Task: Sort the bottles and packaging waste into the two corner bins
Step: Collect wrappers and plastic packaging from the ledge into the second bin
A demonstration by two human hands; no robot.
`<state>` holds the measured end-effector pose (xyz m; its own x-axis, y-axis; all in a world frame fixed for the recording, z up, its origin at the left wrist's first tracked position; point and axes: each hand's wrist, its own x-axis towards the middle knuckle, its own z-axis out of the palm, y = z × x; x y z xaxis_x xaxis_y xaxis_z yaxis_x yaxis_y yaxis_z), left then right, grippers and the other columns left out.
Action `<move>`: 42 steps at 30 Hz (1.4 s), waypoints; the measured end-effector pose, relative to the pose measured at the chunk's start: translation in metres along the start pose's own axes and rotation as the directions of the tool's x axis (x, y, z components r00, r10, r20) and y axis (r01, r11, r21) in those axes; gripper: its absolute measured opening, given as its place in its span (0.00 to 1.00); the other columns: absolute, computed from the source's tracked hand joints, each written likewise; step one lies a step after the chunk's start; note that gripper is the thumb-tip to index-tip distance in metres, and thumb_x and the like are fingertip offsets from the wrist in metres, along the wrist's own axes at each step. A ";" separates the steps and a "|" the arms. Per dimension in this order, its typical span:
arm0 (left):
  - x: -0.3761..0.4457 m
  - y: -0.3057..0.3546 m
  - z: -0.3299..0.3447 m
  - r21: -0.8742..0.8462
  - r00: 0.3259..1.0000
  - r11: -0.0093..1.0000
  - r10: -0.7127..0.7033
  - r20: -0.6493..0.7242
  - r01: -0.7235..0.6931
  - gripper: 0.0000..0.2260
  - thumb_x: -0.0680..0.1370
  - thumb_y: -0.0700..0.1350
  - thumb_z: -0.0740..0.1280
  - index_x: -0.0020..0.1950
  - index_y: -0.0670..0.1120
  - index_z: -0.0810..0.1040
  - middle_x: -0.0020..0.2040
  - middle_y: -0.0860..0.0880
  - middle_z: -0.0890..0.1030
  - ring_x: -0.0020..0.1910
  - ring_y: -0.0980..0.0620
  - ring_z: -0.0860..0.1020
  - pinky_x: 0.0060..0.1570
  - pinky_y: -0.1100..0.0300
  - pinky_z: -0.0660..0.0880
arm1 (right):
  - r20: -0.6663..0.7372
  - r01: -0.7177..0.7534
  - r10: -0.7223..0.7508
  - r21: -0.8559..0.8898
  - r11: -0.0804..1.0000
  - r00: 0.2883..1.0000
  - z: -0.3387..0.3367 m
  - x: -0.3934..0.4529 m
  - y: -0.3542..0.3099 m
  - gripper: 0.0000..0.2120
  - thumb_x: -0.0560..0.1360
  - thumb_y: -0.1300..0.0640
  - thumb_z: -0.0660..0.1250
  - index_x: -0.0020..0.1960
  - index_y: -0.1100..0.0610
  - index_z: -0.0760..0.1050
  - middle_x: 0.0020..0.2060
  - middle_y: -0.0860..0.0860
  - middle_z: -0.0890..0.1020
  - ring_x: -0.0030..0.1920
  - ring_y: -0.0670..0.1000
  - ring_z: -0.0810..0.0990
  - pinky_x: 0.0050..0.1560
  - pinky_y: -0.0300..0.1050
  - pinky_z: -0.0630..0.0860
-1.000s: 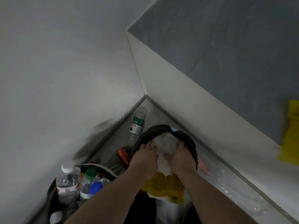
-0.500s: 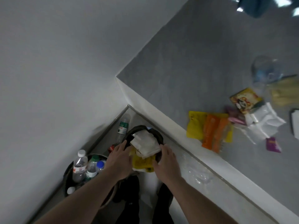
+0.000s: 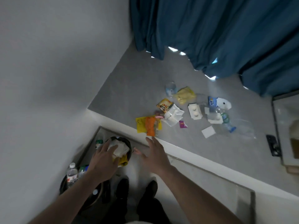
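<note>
keep left hand (image 3: 103,156) flat on white wrapper (image 3: 120,148) in black bin (image 3: 127,141), pressing w/ straight fingers; right hand (image 3: 154,152) open, holding nothing. next: grab orange pkt (image 3: 150,126) on counter, pinch firmly.

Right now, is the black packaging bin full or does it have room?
Full: white wrappers and yellow packaging heap above the black bin's rim, with the left hand pressing on them.

- Dim, bluish-grey overall.
- Daylight leaks in bright patches under the curtain (image 3: 226,33) hem.
- Floor corner by the bins sits in deep shadow.
- Wide-angle bending at edges; forearms softly blurred.
</note>
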<state>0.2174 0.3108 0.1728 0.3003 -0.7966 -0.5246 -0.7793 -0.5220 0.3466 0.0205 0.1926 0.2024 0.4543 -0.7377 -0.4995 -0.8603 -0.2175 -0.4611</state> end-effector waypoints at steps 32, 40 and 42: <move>-0.154 0.367 0.057 0.229 0.953 0.958 0.221 -0.209 -0.172 0.32 0.79 0.63 0.62 0.81 0.58 0.56 0.83 0.52 0.41 0.82 0.45 0.47 0.77 0.47 0.53 | -0.120 0.031 -0.033 -0.014 0.999 0.992 -0.199 -0.224 0.327 0.37 0.77 0.42 0.65 0.81 0.45 0.53 0.82 0.50 0.49 0.81 0.56 0.51 0.78 0.53 0.57; -0.096 0.429 0.077 0.242 0.964 0.958 0.201 -0.176 -0.156 0.35 0.78 0.66 0.60 0.82 0.56 0.54 0.83 0.49 0.38 0.82 0.43 0.41 0.79 0.42 0.48 | -0.137 -0.009 -0.002 -0.077 0.997 0.991 -0.254 -0.203 0.392 0.37 0.78 0.41 0.63 0.81 0.44 0.49 0.82 0.48 0.45 0.81 0.57 0.47 0.79 0.57 0.53; -0.075 0.454 0.088 0.269 0.969 0.947 0.215 -0.121 -0.176 0.36 0.78 0.66 0.60 0.82 0.56 0.53 0.82 0.49 0.37 0.82 0.42 0.40 0.79 0.42 0.46 | -0.124 -0.058 0.045 -0.100 0.993 0.991 -0.272 -0.205 0.416 0.37 0.79 0.41 0.62 0.82 0.44 0.47 0.82 0.48 0.44 0.81 0.57 0.45 0.79 0.58 0.52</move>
<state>-0.2076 0.1609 0.3010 0.1902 -0.9212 -0.3395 -0.9387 -0.2720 0.2120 -0.4933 0.0796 0.3132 0.3825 -0.8203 -0.4252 -0.9040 -0.2371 -0.3559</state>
